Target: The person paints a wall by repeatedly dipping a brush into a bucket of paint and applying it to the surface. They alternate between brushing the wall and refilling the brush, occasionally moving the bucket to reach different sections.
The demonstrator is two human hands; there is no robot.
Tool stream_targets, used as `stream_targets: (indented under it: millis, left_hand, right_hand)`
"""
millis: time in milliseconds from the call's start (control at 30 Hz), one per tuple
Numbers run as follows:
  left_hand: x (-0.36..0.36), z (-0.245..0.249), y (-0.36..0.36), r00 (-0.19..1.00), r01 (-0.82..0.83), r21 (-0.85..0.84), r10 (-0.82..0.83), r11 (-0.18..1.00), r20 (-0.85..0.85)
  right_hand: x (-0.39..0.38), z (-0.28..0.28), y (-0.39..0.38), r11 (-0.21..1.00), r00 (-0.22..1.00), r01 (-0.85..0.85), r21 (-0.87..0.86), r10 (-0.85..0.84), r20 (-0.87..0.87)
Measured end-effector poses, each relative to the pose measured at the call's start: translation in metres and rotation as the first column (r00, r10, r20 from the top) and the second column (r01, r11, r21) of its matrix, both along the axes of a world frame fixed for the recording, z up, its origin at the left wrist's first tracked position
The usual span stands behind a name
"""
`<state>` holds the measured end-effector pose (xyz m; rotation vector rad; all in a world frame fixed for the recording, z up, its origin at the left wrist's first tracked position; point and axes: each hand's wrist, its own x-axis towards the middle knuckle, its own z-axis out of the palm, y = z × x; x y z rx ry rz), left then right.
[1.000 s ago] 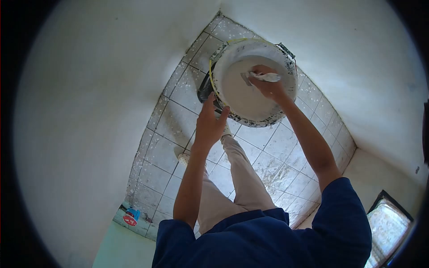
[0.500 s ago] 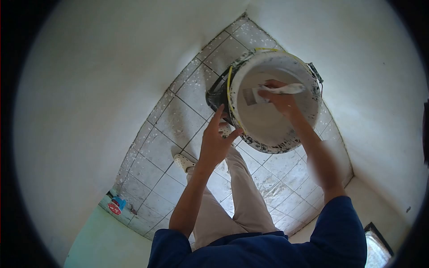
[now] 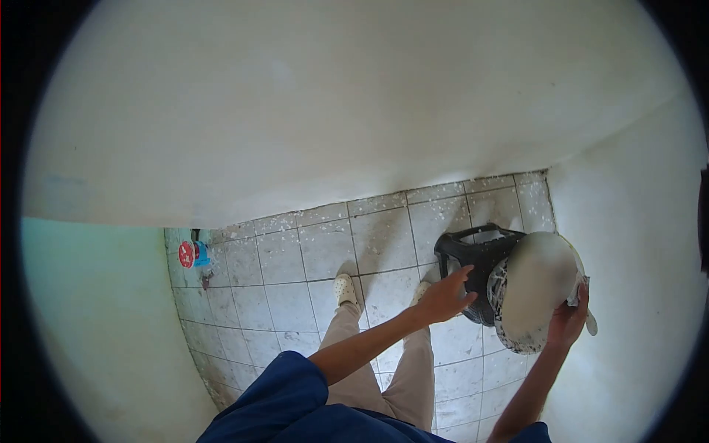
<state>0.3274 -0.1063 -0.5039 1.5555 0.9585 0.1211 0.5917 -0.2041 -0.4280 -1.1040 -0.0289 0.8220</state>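
Observation:
A paint-spattered bucket (image 3: 521,341) stands at the right, its opening largely smeared by a pale blur. My right hand (image 3: 567,321) is at its right rim, fingers closed around a paintbrush whose pale handle (image 3: 591,323) sticks out past the hand; the bristles cannot be made out. Left of the bucket is a black plastic stool (image 3: 480,258), partly covered by it; whether the bucket rests on the stool is hard to tell. My left hand (image 3: 447,297) hovers by the stool's near side, fingers apart, holding nothing.
Pale walls (image 3: 332,111) rise ahead and on the right, meeting in a corner behind the bucket. White flecks speckle the tiled floor (image 3: 325,247) along the wall. A blue container with a red-and-white face (image 3: 193,254) lies at the far left. My feet, in cream clogs (image 3: 345,291), are below.
The view has swung left, so the bucket appears lower and farther right. My right hand has gone from inside the bucket to its right rim with the paintbrush. My left hand is off the rim.

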Motion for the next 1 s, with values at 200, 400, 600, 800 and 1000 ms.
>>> stream_targets:
  millis: [200,400,600,800,1000]
  left_hand:
    - [-0.144,-0.017,0.034,0.953,-0.291,0.139,0.299,0.947,-0.046]
    - [-0.279,0.016,0.068,0.852,-0.511,0.061,0.514,0.858,-0.1]
    - [-0.349,0.021,0.084,0.847,-0.521,0.069,0.525,0.851,-0.083]
    - [-0.345,0.001,0.09,0.87,-0.479,0.04,0.48,0.877,-0.114]
    - [-0.301,0.004,0.108,0.876,-0.466,0.089,0.473,0.88,-0.093]
  right_hand:
    - [-0.153,0.017,0.133,0.991,0.998,0.028,0.134,-0.035,0.051]
    - [-0.274,-0.007,0.229,0.986,0.994,0.08,0.148,-0.09,0.061]
    - [-0.298,0.0,0.25,0.937,0.942,0.313,0.157,-0.327,0.07]
    - [-0.269,-0.04,0.234,0.958,0.955,0.285,0.035,-0.287,0.074]
    - [-0.225,-0.03,0.239,0.948,0.951,0.303,0.094,-0.307,0.031]
